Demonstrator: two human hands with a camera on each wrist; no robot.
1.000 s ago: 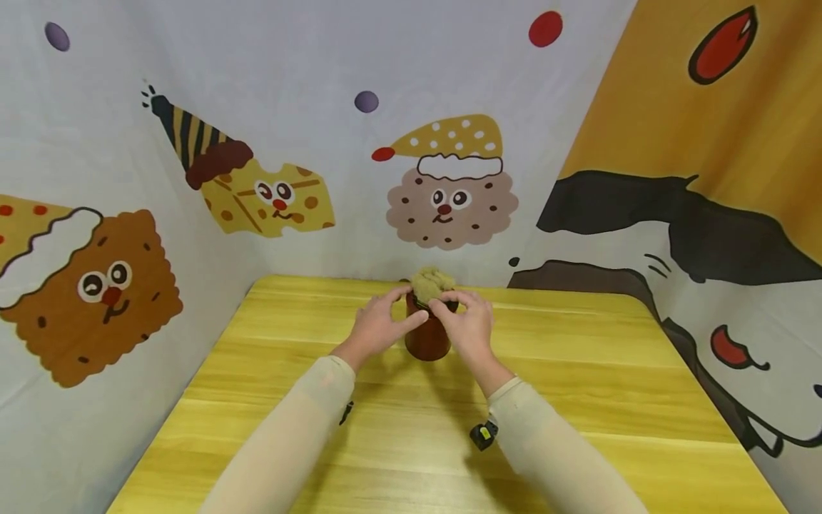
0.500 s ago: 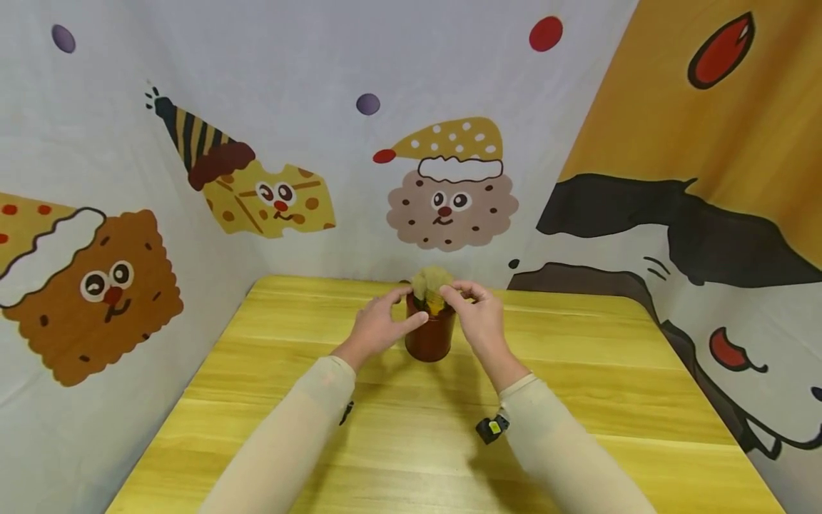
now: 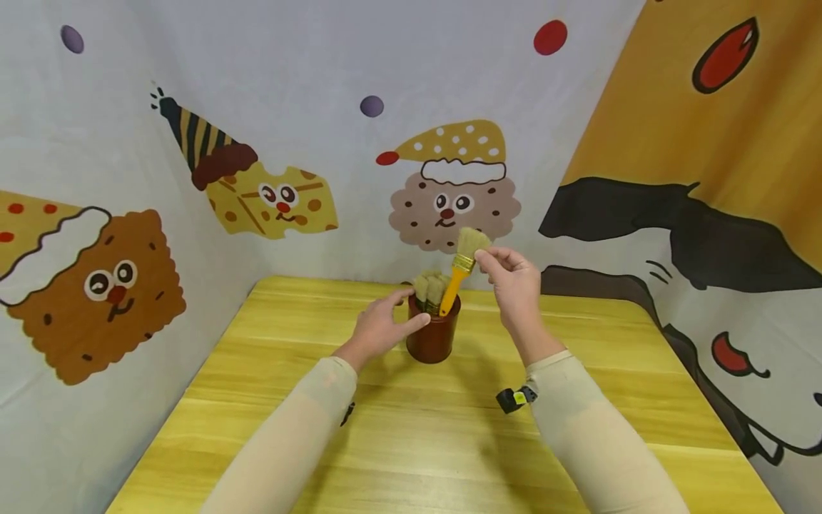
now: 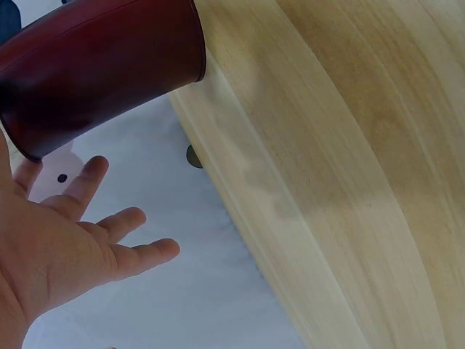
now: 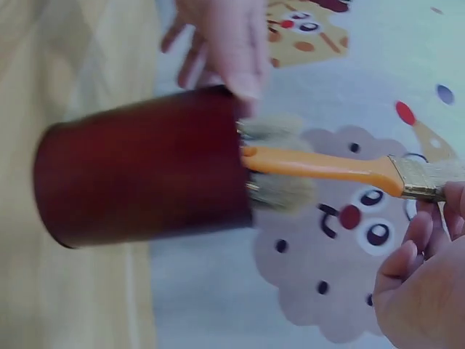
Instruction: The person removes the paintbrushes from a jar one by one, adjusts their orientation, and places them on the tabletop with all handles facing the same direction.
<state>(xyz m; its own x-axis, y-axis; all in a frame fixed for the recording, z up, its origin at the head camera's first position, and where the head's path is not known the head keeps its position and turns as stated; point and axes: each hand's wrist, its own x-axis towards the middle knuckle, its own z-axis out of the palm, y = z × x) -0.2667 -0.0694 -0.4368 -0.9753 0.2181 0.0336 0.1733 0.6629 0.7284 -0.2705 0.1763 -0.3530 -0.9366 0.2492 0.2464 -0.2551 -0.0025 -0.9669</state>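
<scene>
A dark reddish-brown cup stands on the table, with several bristle heads poking up from it. My left hand is at the cup's left side, thumb and index finger touching its rim; its other fingers spread out straight in the left wrist view. Above the cup, my right hand pinches a paintbrush by its pale bristles, close to the metal ferrule. The brush's orange-yellow handle points down, its end overlapping the cup's opening in the head view and right at the rim in the right wrist view.
The wooden table reaches back to a cloth backdrop printed with cartoon snacks. The backdrop also hangs at the left and right sides. A small black device is strapped to the right wrist.
My right hand has risen up and to the right, pulling the paintbrush out until its whole handle shows. My left hand has stayed at the cup's rim.
</scene>
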